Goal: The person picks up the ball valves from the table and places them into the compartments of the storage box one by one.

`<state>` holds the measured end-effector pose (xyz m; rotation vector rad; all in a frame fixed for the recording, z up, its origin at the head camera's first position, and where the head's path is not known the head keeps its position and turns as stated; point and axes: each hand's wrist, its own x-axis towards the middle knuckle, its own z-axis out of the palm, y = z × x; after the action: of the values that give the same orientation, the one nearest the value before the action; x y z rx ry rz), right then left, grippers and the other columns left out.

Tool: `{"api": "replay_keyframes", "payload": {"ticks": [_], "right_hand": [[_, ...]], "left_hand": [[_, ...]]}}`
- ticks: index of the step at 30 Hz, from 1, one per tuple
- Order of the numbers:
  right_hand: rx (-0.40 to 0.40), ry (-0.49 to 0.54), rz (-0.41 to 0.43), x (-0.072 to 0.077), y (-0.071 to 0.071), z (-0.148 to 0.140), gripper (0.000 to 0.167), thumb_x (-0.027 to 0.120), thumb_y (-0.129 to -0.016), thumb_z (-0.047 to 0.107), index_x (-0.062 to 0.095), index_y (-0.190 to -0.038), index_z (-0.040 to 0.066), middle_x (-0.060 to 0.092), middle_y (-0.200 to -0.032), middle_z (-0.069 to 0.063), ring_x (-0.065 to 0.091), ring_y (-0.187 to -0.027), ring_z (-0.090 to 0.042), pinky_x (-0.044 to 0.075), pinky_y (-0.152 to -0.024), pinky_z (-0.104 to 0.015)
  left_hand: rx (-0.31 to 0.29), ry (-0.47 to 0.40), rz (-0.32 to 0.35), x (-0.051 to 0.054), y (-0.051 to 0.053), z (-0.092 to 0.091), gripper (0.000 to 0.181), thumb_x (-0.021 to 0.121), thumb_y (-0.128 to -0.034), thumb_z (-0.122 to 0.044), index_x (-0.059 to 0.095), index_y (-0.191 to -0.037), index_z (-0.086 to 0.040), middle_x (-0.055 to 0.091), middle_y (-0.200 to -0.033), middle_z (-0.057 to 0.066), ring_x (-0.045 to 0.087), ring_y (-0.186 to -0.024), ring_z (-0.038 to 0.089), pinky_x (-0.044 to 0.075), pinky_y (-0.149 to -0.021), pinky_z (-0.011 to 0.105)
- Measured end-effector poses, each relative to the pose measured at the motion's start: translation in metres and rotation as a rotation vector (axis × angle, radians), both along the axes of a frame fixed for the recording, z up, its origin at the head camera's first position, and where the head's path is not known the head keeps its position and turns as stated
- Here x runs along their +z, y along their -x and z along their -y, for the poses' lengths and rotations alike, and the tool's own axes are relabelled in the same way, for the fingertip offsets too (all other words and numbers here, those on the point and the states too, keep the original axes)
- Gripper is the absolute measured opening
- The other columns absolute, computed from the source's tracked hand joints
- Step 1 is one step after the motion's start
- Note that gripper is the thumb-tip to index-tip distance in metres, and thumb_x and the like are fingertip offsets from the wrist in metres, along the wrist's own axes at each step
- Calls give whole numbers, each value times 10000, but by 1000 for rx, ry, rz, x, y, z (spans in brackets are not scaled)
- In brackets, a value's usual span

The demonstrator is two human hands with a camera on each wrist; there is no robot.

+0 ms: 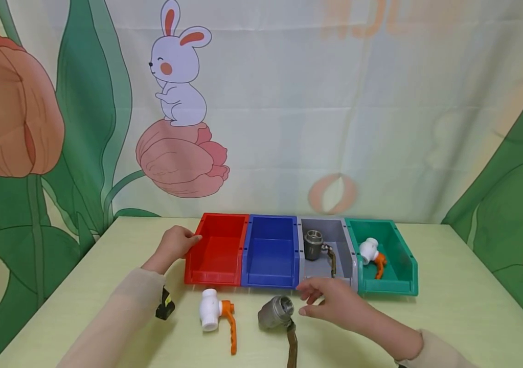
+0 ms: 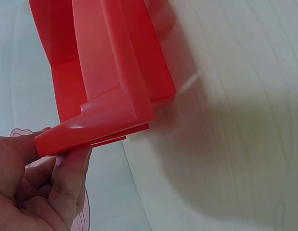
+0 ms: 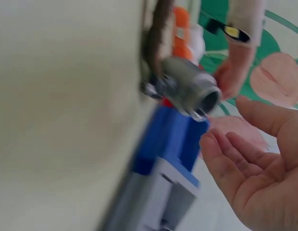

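Note:
My left hand (image 1: 176, 244) pinches the left side wall of the red bin (image 1: 220, 250); the left wrist view shows thumb and fingers on either side of its rim. My right hand (image 1: 335, 301) is apart from everything, fingers loosely bent, just right of a metal ball valve (image 1: 272, 313) with a brown lever. That valve lies on the table in front of the blue bin (image 1: 270, 258). To its left lies a white plastic ball valve (image 1: 209, 310) with an orange handle. The right wrist view has the metal valve (image 3: 187, 86) beyond my fingertips, blurred.
Red, blue, grey and green bins stand joined in a row. Inside the grey bin (image 1: 352, 255) sits another metal valve (image 1: 313, 245); the green bin (image 1: 404, 260) has another white valve (image 1: 369, 250) with an orange handle. A printed curtain (image 1: 279, 128) hangs behind the table (image 1: 463, 296).

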<state>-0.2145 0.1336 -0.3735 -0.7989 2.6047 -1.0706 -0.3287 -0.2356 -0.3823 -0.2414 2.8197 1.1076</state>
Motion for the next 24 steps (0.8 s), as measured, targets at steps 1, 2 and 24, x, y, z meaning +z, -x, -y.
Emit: {"api": "replay_keyframes", "payload": {"ticks": [1, 2, 24], "right_hand": [[9, -2, 6, -5, 0, 0, 409, 798, -885, 174, 676, -1220, -26, 738, -1026, -95, 665, -899, -115, 547, -727, -173], [17, 1, 14, -10, 0, 1, 409, 800, -882, 166, 674, -1218, -32, 736, -1024, -96, 664, -892, -107, 546, -719, -172], [-40, 52, 80, -57, 11, 33, 282, 861, -744, 12, 692, -963, -43, 633, -760, -6, 504, -685, -82, 427, -606, -185]], "left_hand": [[2, -3, 1, 0, 0, 0, 383, 585, -1038, -170, 620, -1297, 110, 707, -1188, 252, 705, -942, 302, 634, -917, 395], [-2, -1, -2, 0, -1, -1, 385, 584, -1038, -169, 619, -1295, 115, 707, -1185, 255, 704, -939, 305, 635, -914, 395], [-10, 37, -26, 0, -1, -2, 375, 586, -1036, -158, 630, -1267, 135, 713, -1135, 261, 690, -889, 294, 645, -865, 374]]}}
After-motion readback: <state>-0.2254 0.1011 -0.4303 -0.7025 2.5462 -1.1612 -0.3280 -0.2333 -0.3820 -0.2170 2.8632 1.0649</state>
